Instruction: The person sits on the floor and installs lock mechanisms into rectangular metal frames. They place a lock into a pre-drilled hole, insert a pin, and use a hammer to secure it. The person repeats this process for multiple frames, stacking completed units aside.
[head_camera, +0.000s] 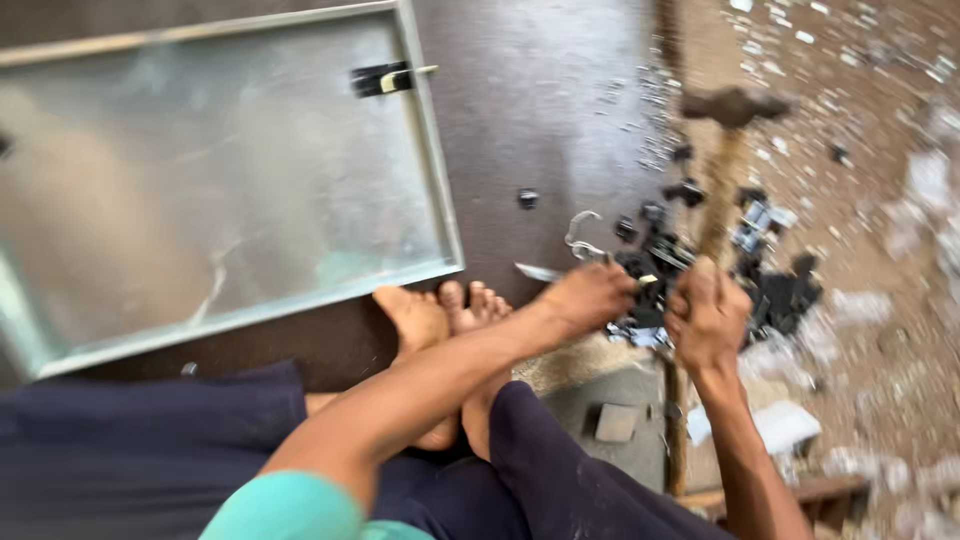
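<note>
Wooden hammer handle sits clenched in the right hand, and the hammer head is raised over a pile of black parts on the floor. The left hand grasps a thin metal blade at the edge of the same pile. Bare feet lie just beside it. I judge that a blow off its line can hit the left fingers or the toes, and broken pieces can fly up. A metal tray lies near, on the left.
</note>
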